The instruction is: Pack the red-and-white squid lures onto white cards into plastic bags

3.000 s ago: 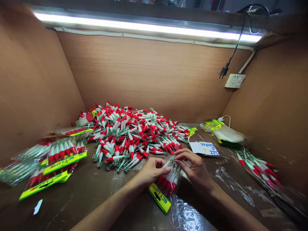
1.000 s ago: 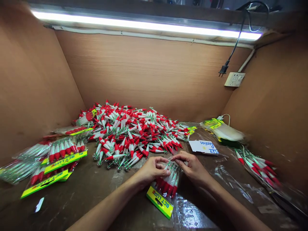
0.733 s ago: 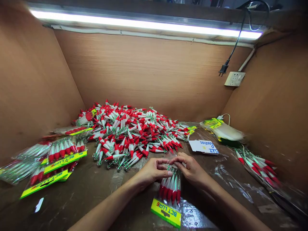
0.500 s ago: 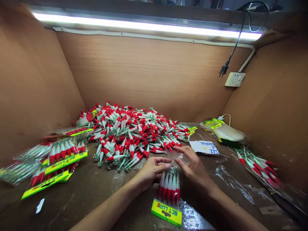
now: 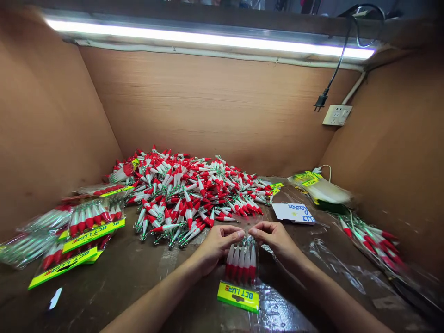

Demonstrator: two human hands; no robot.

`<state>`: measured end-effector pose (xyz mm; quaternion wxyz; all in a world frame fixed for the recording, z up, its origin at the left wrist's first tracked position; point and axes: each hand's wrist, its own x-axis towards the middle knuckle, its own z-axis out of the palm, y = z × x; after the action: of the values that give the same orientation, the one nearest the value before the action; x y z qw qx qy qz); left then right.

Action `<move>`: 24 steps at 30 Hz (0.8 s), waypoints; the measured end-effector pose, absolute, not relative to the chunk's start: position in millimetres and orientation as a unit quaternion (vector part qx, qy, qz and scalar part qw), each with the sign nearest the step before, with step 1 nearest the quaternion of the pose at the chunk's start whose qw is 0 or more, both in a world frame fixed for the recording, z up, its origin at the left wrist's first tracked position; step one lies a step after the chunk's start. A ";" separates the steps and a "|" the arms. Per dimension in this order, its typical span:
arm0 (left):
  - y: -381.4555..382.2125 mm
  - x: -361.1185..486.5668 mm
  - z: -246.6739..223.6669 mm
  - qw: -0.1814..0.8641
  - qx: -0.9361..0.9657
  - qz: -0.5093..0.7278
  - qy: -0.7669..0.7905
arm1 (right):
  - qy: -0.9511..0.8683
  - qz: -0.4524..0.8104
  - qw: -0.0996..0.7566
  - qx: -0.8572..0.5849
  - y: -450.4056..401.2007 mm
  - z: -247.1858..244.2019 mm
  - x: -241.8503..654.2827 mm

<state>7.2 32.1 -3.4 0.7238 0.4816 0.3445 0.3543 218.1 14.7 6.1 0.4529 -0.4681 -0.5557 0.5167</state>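
Note:
Between my hands lies a clear plastic packet of red and white lures (image 5: 241, 266), its yellow-green header card (image 5: 238, 297) toward me and upside down. My left hand (image 5: 222, 243) pinches the far left corner of the packet between thumb and fingers. On the far right corner, my right hand (image 5: 272, 238) has thumb and forefinger pressed together on the plastic. The green hook ends of the lures point away from me, just below my fingertips. Beyond my hands is a large heap of loose red and white lures (image 5: 190, 189).
Filled packets (image 5: 93, 236) are stacked at the left. A white card with handwriting (image 5: 293, 213) and a pile of clear bags (image 5: 322, 187) lie at the right, near more lures (image 5: 374, 240). A black plug (image 5: 321, 101) hangs above.
My right hand has moved down and its fingers have closed on the packet's far edge. The packet has shifted slightly away from me and to the left.

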 end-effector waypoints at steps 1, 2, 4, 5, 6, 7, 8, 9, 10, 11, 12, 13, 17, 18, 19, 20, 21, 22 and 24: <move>31.5 7.3 -4.4 0.726 0.490 0.349 0.332 | -0.556 0.520 0.453 -0.463 15.1 6.7 218.6; 30.7 7.6 -5.5 0.728 0.500 0.345 0.318 | -0.555 0.522 0.456 -0.460 15.5 7.0 219.0; 28.8 8.5 -7.9 0.726 0.521 0.334 0.299 | -0.542 0.526 0.466 -0.460 16.1 7.0 219.4; 27.9 9.0 -9.3 0.722 0.532 0.328 0.296 | -0.535 0.527 0.471 -0.463 16.3 6.8 219.4; 27.3 9.4 -10.8 0.715 0.542 0.324 0.300 | -0.529 0.527 0.475 -0.465 16.3 6.5 219.4; 27.0 9.8 -12.3 0.708 0.548 0.321 0.308 | -0.525 0.527 0.477 -0.468 16.4 6.3 219.5; 27.0 10.2 -13.9 0.701 0.553 0.321 0.317 | -0.524 0.527 0.476 -0.470 16.4 6.1 219.6; 27.2 10.4 -15.3 0.695 0.556 0.322 0.324 | -0.526 0.527 0.473 -0.472 16.5 6.0 219.8; 27.7 10.5 -16.6 0.690 0.558 0.324 0.328 | -0.529 0.525 0.470 -0.472 16.7 6.0 220.2; 28.2 10.5 -17.6 0.687 0.559 0.326 0.331 | -0.534 0.522 0.468 -0.473 16.9 6.1 220.6; 28.6 10.5 -18.3 0.685 0.559 0.328 0.332 | -0.539 0.517 0.466 -0.474 17.3 6.3 221.2; 29.0 10.4 -18.7 0.685 0.559 0.329 0.332 | -0.545 0.510 0.465 -0.475 17.7 6.5 221.7; 29.8 10.3 -18.6 0.697 0.553 0.330 0.316 | -0.558 0.491 0.471 -0.475 19.3 7.2 223.0; 30.1 10.4 -18.8 0.698 0.552 0.331 0.313 | -0.555 0.492 0.473 -0.475 19.6 7.1 223.0; 30.5 10.5 -19.2 0.697 0.552 0.333 0.315 | -0.549 0.496 0.474 -0.477 19.8 7.0 222.8; 31.0 10.8 -19.9 0.692 0.552 0.336 0.321 | -0.542 0.503 0.474 -0.479 20.0 6.8 222.6; 31.5 11.2 -20.9 0.683 0.555 0.339 0.332 | -0.534 0.511 0.471 -0.481 20.2 6.6 222.3; 32.0 11.7 -22.0 0.674 0.558 0.340 0.345 | -0.527 0.520 0.468 -0.483 20.2 6.3 222.1; 32.4 12.7 -23.9 0.659 0.564 0.338 0.366 | -0.521 0.533 0.461 -0.483 20.4 5.8 222.0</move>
<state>12.7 32.4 -23.9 0.6585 0.5643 0.3660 0.3376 222.0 20.4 5.8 0.4606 -0.4827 -0.5209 0.5326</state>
